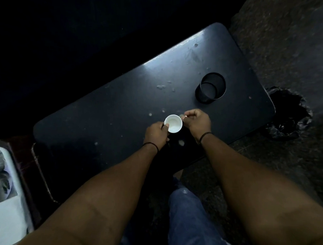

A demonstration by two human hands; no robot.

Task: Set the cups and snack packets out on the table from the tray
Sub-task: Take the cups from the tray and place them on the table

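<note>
A small white cup [173, 124] stands upright near the front middle of the dark table [119, 105]. My left hand [156, 134] grips the cup's left rim with its thumb on the edge. On the cup's right side, my right hand [197, 122] pinches it, probably by the handle, which the fingers hide. The cup looks empty. A white tray [13, 177] lies at the far left edge of the view, partly cut off, with pale shapes on it that I cannot make out.
A dark cylindrical mesh holder [211, 87] stands on the table's right part. A black plastic bag [290, 115] lies on the rough floor beyond the table's right end. A reddish-brown surface [27, 156] carries the tray. The scene is very dim.
</note>
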